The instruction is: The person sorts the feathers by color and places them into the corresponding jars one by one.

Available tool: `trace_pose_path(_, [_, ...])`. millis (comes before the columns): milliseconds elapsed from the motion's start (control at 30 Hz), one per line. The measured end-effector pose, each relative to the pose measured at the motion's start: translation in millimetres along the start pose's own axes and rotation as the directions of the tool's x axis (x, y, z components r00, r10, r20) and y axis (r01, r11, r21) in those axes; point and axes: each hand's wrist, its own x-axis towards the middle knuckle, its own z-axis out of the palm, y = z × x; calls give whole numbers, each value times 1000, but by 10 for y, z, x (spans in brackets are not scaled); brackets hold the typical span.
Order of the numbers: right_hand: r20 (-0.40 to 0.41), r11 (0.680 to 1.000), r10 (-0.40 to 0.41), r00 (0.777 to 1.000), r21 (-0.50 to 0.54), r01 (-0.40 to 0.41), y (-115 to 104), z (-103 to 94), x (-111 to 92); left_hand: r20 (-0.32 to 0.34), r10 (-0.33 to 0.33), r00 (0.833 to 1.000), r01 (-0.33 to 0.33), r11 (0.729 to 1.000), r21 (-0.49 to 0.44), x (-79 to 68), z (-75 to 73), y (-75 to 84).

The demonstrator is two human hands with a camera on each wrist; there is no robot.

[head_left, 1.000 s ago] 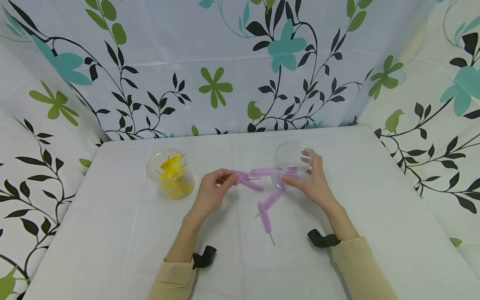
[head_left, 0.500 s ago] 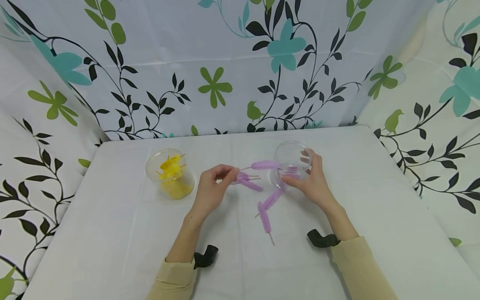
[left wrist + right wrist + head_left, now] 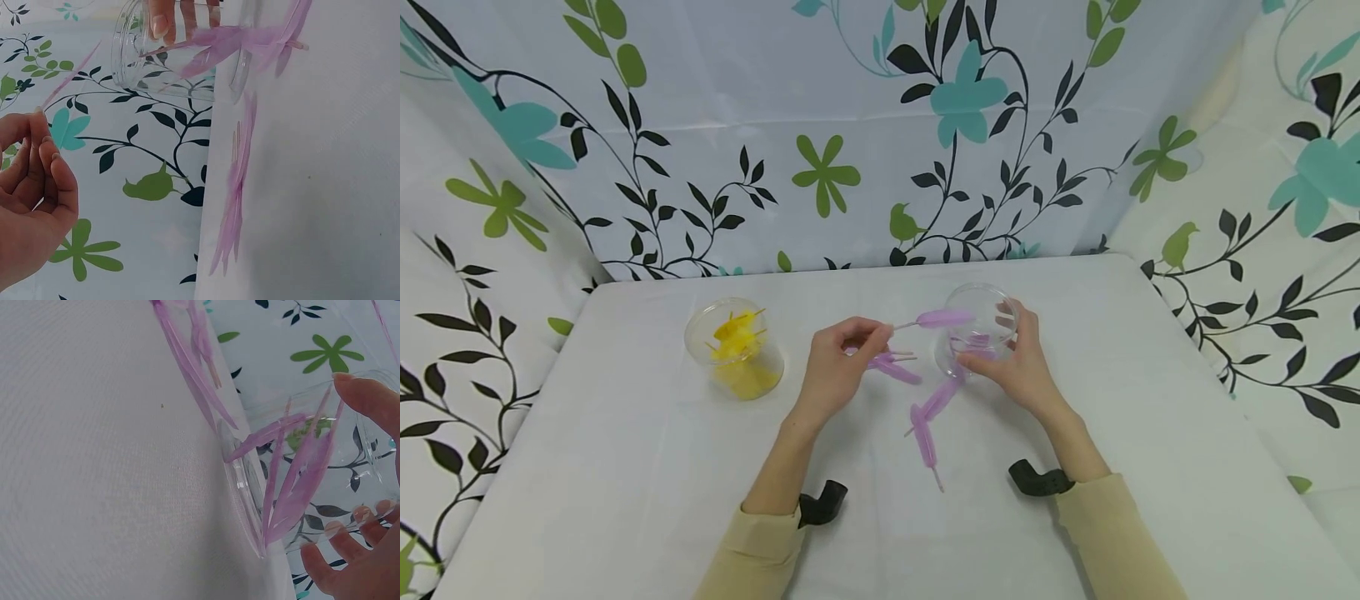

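Observation:
My left hand (image 3: 844, 362) pinches the quill of a purple feather (image 3: 945, 318) between thumb and fingertips. That feather is raised off the table, its vane pointing right at the mouth of a clear jar (image 3: 988, 302). My right hand (image 3: 1021, 358) grips this jar from its right side, thumb in front and fingers behind. Several purple feathers (image 3: 306, 478) stand inside the jar in the right wrist view. More purple feathers (image 3: 897, 371) lie bunched on the table, partly behind my left hand. Two others (image 3: 925, 437) lie in front of the jar.
A second clear jar (image 3: 698, 346) with yellow feathers (image 3: 739, 337) stands at the left on the white-covered table (image 3: 625, 467). A leaf-patterned curtain (image 3: 730, 108) hangs along the back and both sides.
My left hand has drawn the purple feather out of the bunch, then lifted it and moved right, up to the jar. The right hand keeps its hold on the jar.

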Motion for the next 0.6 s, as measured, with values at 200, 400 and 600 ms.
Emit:
trace_pose_path(200, [-9,1000,-13,1000,-4,13,114,14,29,-4,-7,1000,7,1000,23,81,113,79])
trace_pose_path(400, [-12,1000,-6,1000,-10,6,109,19,14,24,-16,1000,16,999,39,179,260,106])
trace_pose_path(600, [-11,1000,-10,1000,-11,10,81,10,10,46,-50,998,48,998,37,252,394,135])
